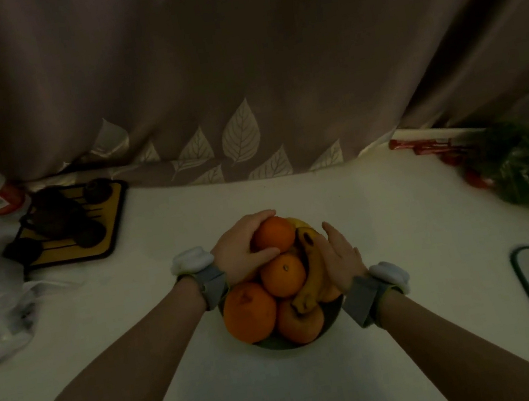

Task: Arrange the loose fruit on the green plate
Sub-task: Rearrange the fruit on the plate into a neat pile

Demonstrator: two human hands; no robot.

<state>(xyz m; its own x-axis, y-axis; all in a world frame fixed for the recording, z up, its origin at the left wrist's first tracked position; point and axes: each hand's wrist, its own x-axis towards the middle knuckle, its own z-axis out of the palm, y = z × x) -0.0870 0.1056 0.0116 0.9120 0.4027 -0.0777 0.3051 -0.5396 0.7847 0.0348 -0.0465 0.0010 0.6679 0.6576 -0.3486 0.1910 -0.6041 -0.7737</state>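
Orange and yellow fruit is piled on the green plate (pixel 332 323) at the near middle of the white desk (pixel 380 216). At the pile's far side, the left hand (pixel 241 250) curls its fingers (pixel 261 219) around the top orange (pixel 274 239). The right hand (pixel 341 259) lies flat and open against the banana (pixel 312 267). To do this well, seat that orange in a hollow and release slowly, bracing the banana, since a stack this steep would likely roll.

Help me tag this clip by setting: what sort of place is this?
Probably a home kitchen or dining table: a white table against a leaf-print curtain, a green plate piled with fruit, bagged greens and a yellow trivet.
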